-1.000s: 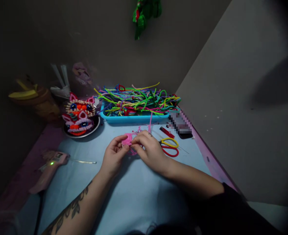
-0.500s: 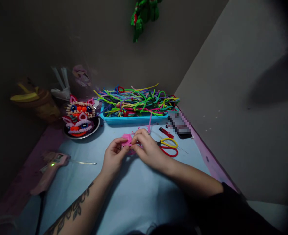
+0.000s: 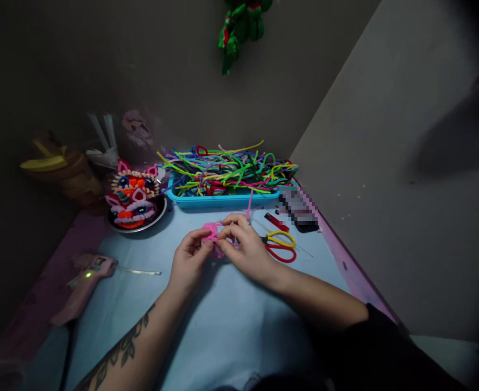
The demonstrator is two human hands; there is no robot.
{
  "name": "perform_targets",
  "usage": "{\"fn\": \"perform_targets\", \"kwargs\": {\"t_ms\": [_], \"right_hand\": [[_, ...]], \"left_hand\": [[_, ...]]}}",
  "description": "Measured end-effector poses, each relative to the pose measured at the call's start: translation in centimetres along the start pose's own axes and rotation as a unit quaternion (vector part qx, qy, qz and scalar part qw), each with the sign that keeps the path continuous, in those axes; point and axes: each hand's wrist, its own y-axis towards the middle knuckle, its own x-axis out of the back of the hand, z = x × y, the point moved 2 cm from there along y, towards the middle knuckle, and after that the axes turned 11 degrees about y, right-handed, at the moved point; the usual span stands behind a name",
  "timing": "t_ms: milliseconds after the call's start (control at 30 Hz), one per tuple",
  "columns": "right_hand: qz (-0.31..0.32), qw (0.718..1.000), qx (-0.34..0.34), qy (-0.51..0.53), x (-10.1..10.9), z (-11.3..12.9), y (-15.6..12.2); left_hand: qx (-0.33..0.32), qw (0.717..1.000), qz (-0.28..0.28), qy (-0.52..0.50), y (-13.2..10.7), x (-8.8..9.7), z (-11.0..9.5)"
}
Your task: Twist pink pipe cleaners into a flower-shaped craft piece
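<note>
While both hands meet above the light blue table mat (image 3: 223, 326), left hand (image 3: 188, 260) pinches the pink pipe-cleaner piece (image 3: 212, 232) between thumb and fingertips from the left side. Right hand (image 3: 245, 247) has fingers curled onto the same piece from the right, thumb and forefinger pressed on it. Piece sits between the two hands, near mat centre; can't tell whether it is lifted off or resting. One loose pink strand (image 3: 249, 203) sticks out past the right hand toward the blue tray (image 3: 223, 200).

Tray is at the far edge against the wall, heaped with mixed-colour pipe cleaners (image 3: 227, 168). Scissors (image 3: 280, 245) with yellow and red handles lie just right of the right hand, not touched. Red stick-shaped item (image 3: 277, 221) is behind them; exact type unclear. Pipe-cleaner lion head (image 3: 132, 198) sits on a metal plate (image 3: 150, 221), left of the tray. Pink glue gun (image 3: 87, 274) lies at the mat's left edge, green light on, well apart from the hands. Green figure (image 3: 239, 27) hangs on the wall above.
</note>
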Motion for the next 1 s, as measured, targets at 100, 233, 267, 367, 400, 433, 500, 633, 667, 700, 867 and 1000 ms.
{"fn": "perform_targets", "kwargs": {"t_ms": [100, 233, 267, 367, 400, 433, 500, 633, 667, 700, 867, 1000], "right_hand": [[0.004, 1.0, 0.006, 0.001, -0.2, 0.0, -0.1], [0.002, 1.0, 0.014, -0.014, -0.2, 0.1, -0.2], [0.0, 1.0, 0.021, -0.018, -0.2, 0.2, -0.2], [-0.005, 0.999, 0.044, -0.029, -0.1, 0.3, -0.3], [-0.006, 0.998, 0.047, -0.032, -0.1, 0.3, -0.2], [-0.006, 0.998, 0.048, -0.034, 0.0, 0.3, -0.2], [-0.007, 0.998, 0.044, -0.035, 0.0, 0.3, -0.2], [0.006, 0.999, 0.017, -0.029, 0.0, 0.1, -0.1], [0.012, 1.0, 0.005, -0.025, 0.0, 0.0, -0.1], [0.016, 1.0, -0.008, -0.02, 0.1, 0.0, 0.0], [0.009, 1.0, -0.022, -0.014, 0.4, 0.0, 0.2], [0.012, 0.999, 0.028, -0.044, 0.5, 0.3, 0.1]], "left_hand": [[-0.001, 1.0, 0.008, 0.01, -0.1, 0.0, 0.0], [-0.01, 0.999, 0.003, 0.035, -0.2, 0.0, -0.1], [-0.015, 0.999, 0.002, 0.044, -0.2, 0.0, -0.1], [-0.033, 0.997, -0.004, 0.072, -0.4, -0.2, -0.4], [-0.039, 0.996, -0.01, 0.083, -0.4, -0.2, -0.5], [-0.046, 0.994, -0.017, 0.096, -0.5, -0.3, -0.7], [-0.067, 0.989, -0.031, 0.127, -0.7, -0.3, -1.0], [-0.152, 0.964, -0.042, 0.215, -1.2, -0.1, -1.4], [-0.176, 0.955, -0.041, 0.235, -1.3, 0.0, -1.5], [-0.194, 0.948, -0.04, 0.249, -1.3, 0.1, -1.5], [-0.134, 0.97, -0.021, 0.201, -1.1, 0.1, -1.4], [-0.069, 0.988, -0.024, 0.135, -0.9, -0.1, -1.5]]}}
